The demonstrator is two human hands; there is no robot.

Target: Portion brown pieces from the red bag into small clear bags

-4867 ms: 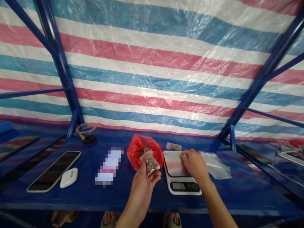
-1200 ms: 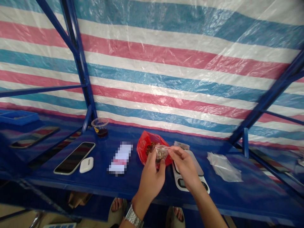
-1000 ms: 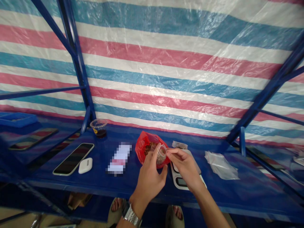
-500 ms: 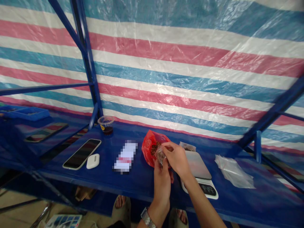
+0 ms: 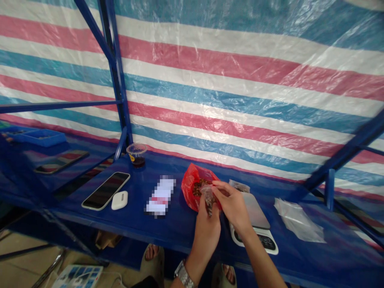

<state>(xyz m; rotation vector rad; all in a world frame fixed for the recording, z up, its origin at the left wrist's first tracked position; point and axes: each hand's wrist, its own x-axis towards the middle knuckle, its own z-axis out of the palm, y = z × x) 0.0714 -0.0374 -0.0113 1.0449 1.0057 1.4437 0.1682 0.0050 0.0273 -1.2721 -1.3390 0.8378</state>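
Observation:
Both hands meet over the blue shelf (image 5: 168, 224), in front of an open red plastic bag (image 5: 192, 187) of brown pieces. My left hand (image 5: 207, 230) grips a small clear bag (image 5: 208, 197) of the same brown pieces from below. My right hand (image 5: 232, 206) pinches the top of that small bag from the right. Just right of the hands lies a white kitchen scale (image 5: 255, 220) with a steel top, and a second small filled clear bag (image 5: 239, 185) lies behind it.
A phone (image 5: 105, 191), a white earbud case (image 5: 119, 200) and a blurred white packet (image 5: 160, 196) lie on the shelf to the left. A lidded cup (image 5: 137, 154) stands by the blue upright post. A heap of empty clear bags (image 5: 298, 226) lies at the right.
My right hand left the scale and came to the small bag, which both hands now hold. The bag has turned and narrowed between the fingers. The view shifted left and down.

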